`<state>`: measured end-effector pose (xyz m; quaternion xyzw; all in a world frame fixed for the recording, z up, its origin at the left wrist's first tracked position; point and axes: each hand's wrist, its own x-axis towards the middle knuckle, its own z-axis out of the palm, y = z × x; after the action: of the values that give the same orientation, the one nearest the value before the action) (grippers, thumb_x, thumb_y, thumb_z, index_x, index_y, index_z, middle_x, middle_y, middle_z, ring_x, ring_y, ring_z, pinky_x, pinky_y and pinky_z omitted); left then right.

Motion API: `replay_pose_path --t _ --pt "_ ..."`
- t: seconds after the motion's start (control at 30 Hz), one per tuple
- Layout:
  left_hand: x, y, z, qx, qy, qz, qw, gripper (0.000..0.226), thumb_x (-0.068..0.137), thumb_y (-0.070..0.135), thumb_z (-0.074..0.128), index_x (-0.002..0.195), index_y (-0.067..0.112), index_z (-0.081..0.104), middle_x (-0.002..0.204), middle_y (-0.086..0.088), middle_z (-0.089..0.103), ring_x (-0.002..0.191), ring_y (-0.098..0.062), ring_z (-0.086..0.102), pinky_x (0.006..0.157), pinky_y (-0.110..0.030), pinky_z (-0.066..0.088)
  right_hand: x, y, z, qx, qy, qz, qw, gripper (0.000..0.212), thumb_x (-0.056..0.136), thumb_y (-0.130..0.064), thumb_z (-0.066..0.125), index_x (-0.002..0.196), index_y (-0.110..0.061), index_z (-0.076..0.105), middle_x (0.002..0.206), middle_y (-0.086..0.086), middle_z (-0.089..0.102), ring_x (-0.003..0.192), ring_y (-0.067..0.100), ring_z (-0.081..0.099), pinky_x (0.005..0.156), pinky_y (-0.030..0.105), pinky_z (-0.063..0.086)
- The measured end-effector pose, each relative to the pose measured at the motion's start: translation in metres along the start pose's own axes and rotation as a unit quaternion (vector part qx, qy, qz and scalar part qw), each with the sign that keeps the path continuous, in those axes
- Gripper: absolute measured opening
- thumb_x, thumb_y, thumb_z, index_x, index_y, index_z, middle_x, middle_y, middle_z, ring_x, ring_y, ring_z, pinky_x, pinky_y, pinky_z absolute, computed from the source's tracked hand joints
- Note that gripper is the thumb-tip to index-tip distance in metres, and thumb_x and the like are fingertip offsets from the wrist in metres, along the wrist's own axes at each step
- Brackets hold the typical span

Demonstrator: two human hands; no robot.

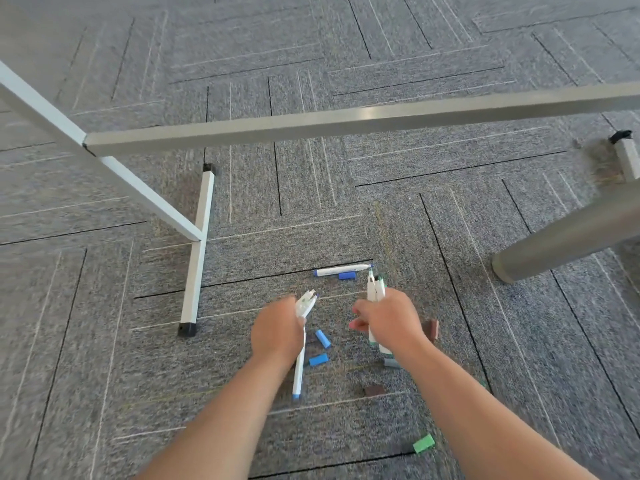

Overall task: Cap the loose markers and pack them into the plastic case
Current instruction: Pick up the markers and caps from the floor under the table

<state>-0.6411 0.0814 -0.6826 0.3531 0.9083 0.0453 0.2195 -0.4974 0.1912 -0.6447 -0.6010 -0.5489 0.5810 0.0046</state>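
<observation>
My left hand grips a bunch of uncapped white markers, tips pointing away, blue ends toward me. My right hand grips another bunch of white markers held upright, green tips up. One blue-ended marker lies on the carpet beyond both hands with a blue cap beside it. Loose caps lie around: two blue caps between my hands, brown caps, a green cap near my right forearm. No plastic case is in view.
Grey patterned carpet covers the floor. A white metal frame leg stands left of the markers, with a grey crossbar overhead. A thick grey round leg comes down at the right, and another frame foot sits far right.
</observation>
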Motion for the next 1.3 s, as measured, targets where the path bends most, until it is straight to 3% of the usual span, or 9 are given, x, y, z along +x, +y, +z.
replay_pose_path --t 0.17,0.3,0.4,0.5,0.6,0.7,0.93,1.2,1.3 --pt "0.003 0.002 0.002 0.0 -0.008 0.012 1.0 0.031 0.097 0.008 0.044 0.068 0.018 0.04 0.081 0.0 0.049 0.059 -0.011 0.04 0.055 -0.026 0.036 0.008 0.002 0.014 -0.017 0.02 -0.022 0.999 0.013 0.098 -0.016 0.056 0.092 -0.012 0.067 0.071 0.006 0.067 0.057 0.018 0.056 0.055 0.032 0.049" --pt "0.007 0.005 -0.011 -0.051 -0.017 0.02 0.998 0.019 0.097 0.017 0.052 0.078 0.015 0.047 0.078 -0.001 0.053 0.058 -0.011 0.047 0.051 -0.03 0.044 0.022 0.001 0.022 -0.069 0.061 -0.036 0.995 0.02 0.098 -0.026 0.058 0.083 -0.013 0.061 0.062 0.002 0.053 0.052 0.016 0.042 0.052 0.032 0.037" --pt "0.004 0.012 -0.043 -0.249 0.033 0.01 0.968 0.008 0.092 0.021 0.058 0.087 0.016 0.055 0.071 -0.002 0.06 0.054 -0.017 0.052 0.05 -0.04 0.048 0.039 -0.011 0.026 -0.161 0.087 -0.09 0.979 0.019 0.1 -0.027 0.054 0.083 -0.022 0.06 0.065 -0.002 0.059 0.052 0.015 0.047 0.051 0.032 0.043" --pt "-0.013 0.023 -0.084 -0.392 0.056 0.024 0.918 0.017 0.091 0.019 0.06 0.077 0.013 0.052 0.06 0.0 0.047 0.049 -0.014 0.042 0.044 -0.029 0.039 0.055 -0.028 0.029 -0.312 0.108 -0.165 0.929 0.016 0.101 -0.024 0.05 0.103 -0.017 0.064 0.089 0.0 0.065 0.071 0.019 0.062 0.061 0.032 0.051" --pt "-0.031 0.03 -0.109 -0.453 0.042 0.035 0.89 0.02 0.093 0.017 0.061 0.08 0.006 0.051 0.062 -0.001 0.045 0.048 -0.01 0.04 0.042 -0.018 0.035 0.069 -0.042 0.034 -0.412 0.109 -0.204 0.881 0.021 0.098 -0.019 0.05 0.116 -0.018 0.06 0.119 0.006 0.056 0.091 0.028 0.062 0.069 0.036 0.048" --pt "-0.039 0.031 -0.112 -0.488 0.015 0.026 0.873 0.008 0.093 0.022 0.061 0.091 0.014 0.059 0.07 -0.003 0.053 0.053 -0.006 0.045 0.045 -0.014 0.039 0.079 -0.046 0.04 -0.475 0.086 -0.166 0.86 0.022 0.093 -0.007 0.06 0.111 -0.017 0.063 0.124 0.002 0.051 0.073 0.019 0.06 0.059 0.031 0.052" --pt "-0.034 0.027 -0.106 -0.525 -0.02 0.002 0.851 0.011 0.093 0.022 0.061 0.099 0.031 0.059 0.079 -0.001 0.072 0.064 -0.006 0.062 0.055 -0.019 0.049 0.075 -0.045 0.051 -0.515 0.071 -0.154 0.84 0.033 0.088 0.001 0.063 0.118 -0.012 0.061 0.133 0.007 0.048 0.085 0.025 0.065 0.066 0.034 0.057" --pt "-0.024 0.029 -0.103 -0.5 0.003 -0.016 0.866 0.007 0.091 0.023 0.063 0.095 0.017 0.064 0.075 -0.004 0.058 0.066 -0.014 0.05 0.054 -0.022 0.039 0.048 -0.019 0.047 -0.528 0.048 -0.144 0.836 0.013 0.094 -0.011 0.056 0.103 -0.017 0.063 0.085 -0.003 0.06 0.07 0.018 0.061 0.056 0.031 0.047" --pt "-0.028 0.028 -0.101 -0.501 0.011 -0.01 0.865 0.016 0.092 0.024 0.065 0.095 0.008 0.063 0.074 -0.006 0.055 0.066 -0.016 0.049 0.058 -0.026 0.04 0.035 -0.004 0.039 -0.511 0.021 -0.142 0.848 0.009 0.096 -0.021 0.058 0.104 -0.021 0.062 0.083 -0.005 0.062 0.068 0.014 0.062 0.055 0.029 0.051"
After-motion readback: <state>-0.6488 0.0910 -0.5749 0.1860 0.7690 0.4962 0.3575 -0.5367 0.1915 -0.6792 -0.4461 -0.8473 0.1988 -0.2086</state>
